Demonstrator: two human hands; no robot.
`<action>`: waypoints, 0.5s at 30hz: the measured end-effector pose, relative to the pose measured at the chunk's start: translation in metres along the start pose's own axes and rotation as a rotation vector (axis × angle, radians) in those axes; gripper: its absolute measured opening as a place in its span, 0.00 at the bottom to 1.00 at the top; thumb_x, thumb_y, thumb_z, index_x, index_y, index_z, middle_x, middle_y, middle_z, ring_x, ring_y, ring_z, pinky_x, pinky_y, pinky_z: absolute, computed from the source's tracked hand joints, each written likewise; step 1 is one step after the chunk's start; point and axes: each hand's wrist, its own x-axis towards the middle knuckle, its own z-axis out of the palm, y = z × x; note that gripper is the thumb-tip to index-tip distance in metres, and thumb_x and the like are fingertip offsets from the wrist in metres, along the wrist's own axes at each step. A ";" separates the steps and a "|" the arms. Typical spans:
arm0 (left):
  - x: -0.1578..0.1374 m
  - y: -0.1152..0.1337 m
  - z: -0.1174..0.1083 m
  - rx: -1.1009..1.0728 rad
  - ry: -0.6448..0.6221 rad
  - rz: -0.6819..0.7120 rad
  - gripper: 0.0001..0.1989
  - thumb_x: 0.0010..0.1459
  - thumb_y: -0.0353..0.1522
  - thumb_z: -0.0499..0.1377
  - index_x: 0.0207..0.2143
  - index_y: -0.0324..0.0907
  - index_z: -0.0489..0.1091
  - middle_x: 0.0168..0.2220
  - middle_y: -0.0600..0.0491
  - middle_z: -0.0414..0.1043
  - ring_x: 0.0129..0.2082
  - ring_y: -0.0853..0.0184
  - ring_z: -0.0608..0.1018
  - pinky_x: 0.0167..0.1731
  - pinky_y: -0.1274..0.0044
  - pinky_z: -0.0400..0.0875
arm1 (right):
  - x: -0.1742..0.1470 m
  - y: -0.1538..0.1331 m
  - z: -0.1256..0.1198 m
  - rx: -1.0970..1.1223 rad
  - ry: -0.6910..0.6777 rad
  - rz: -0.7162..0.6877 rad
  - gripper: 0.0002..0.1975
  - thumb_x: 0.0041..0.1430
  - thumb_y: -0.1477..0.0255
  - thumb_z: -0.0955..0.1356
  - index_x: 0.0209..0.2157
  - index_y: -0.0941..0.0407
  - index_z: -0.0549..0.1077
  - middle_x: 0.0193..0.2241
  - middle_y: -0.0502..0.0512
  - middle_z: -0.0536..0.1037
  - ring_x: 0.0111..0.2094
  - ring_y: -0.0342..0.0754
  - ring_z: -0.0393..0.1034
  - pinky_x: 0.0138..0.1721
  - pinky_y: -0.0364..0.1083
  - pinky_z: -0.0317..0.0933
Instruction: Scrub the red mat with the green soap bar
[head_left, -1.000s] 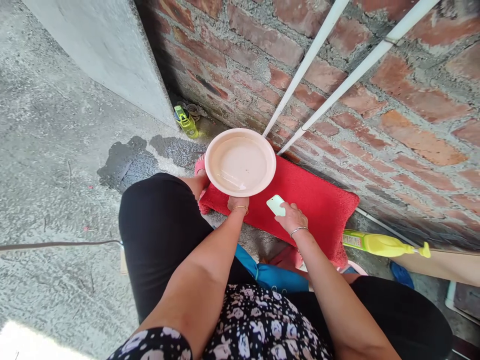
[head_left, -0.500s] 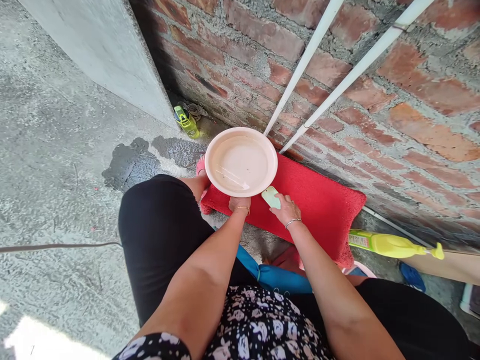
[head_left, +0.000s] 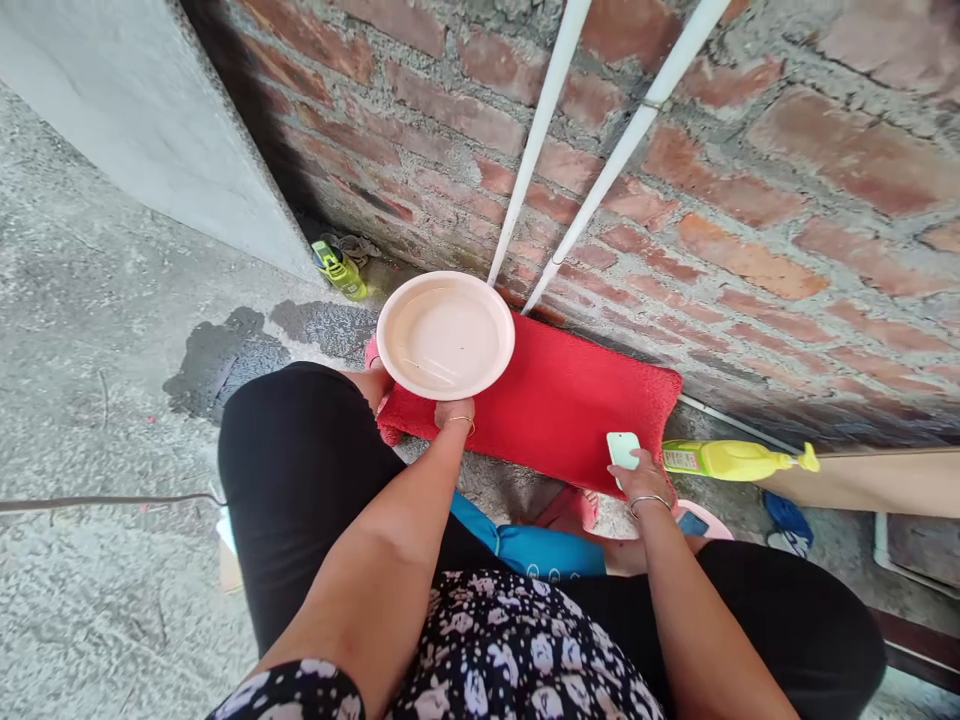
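Note:
A pale pink basin [head_left: 446, 372] with some water in it is over the left part of a red cloth [head_left: 570, 390]. My left hand [head_left: 454, 411] grips the basin's near side, its fingers hidden under the rim. Farther right, my right hand [head_left: 642, 475] is closed around a pale green scrub brush [head_left: 622, 455], its flat back up and any bristles hidden. This brush is over the cloth's right end, apart from the basin. The cloth is spread out in a long strip in front of my knees.
A yellow pump bottle [head_left: 735, 461] lies at the cloth's right end. A yellow-green bottle [head_left: 341, 271] is by the brick wall [head_left: 465, 110], where two white pipes [head_left: 592, 205] run down. Blue shoes [head_left: 787, 515] are on the right; wet concrete [head_left: 225, 355] shows left.
My right hand has moved right with the scrub brush, from beside the basin to the cloth's right end. My left hand still holds the basin. The view has shifted slightly right.

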 end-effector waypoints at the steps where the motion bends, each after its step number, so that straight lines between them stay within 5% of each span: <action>1: -0.002 0.002 0.000 0.023 -0.003 -0.016 0.22 0.55 0.33 0.53 0.50 0.31 0.68 0.47 0.29 0.70 0.46 0.45 0.74 0.38 0.59 0.69 | -0.002 0.002 0.001 0.025 0.003 0.007 0.32 0.52 0.53 0.64 0.56 0.50 0.56 0.49 0.61 0.66 0.48 0.57 0.66 0.44 0.52 0.59; 4: -0.011 0.012 0.004 0.098 -0.033 0.001 0.20 0.55 0.30 0.53 0.49 0.31 0.68 0.49 0.29 0.69 0.47 0.47 0.74 0.38 0.62 0.69 | -0.016 -0.010 0.007 0.081 0.052 -0.085 0.32 0.52 0.53 0.64 0.56 0.50 0.56 0.49 0.60 0.66 0.46 0.56 0.67 0.42 0.50 0.60; 11: -0.046 0.030 0.028 0.304 -0.184 0.310 0.16 0.51 0.28 0.55 0.44 0.40 0.71 0.47 0.40 0.73 0.48 0.56 0.74 0.43 0.69 0.68 | -0.052 -0.081 0.030 0.033 0.063 -0.417 0.29 0.50 0.58 0.68 0.54 0.47 0.60 0.45 0.55 0.67 0.43 0.51 0.67 0.41 0.46 0.58; 15: -0.054 0.031 0.029 0.436 -0.221 0.399 0.16 0.50 0.27 0.55 0.43 0.39 0.71 0.49 0.39 0.71 0.50 0.54 0.73 0.45 0.68 0.66 | -0.048 -0.079 0.031 -0.006 0.038 -0.465 0.30 0.49 0.61 0.69 0.54 0.47 0.60 0.46 0.56 0.67 0.44 0.51 0.66 0.42 0.47 0.57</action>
